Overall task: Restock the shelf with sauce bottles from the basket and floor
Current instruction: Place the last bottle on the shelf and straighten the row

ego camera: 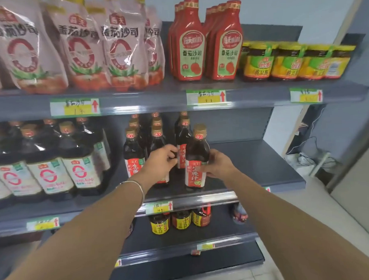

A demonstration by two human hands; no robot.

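While our right hand (219, 164) grips the sauce bottle (196, 158) on the middle shelf (264, 164), we should push it straight toward twelve o'clock. Our left hand (159, 162), at its nine o'clock, curls against the neighbour bottle (182, 137); we cannot tell if it holds.

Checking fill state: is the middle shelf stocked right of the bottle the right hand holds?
No: right of the bottle the right hand grips, the middle shelf shows only bare surface.

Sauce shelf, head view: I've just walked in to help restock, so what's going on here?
A person is restocking the grey metal middle shelf. Their right grip holds a dark glass sauce bottle with a red label and gold cap, standing upright at the shelf's front. Their left grip curls its fingers against a matching bottle just behind.
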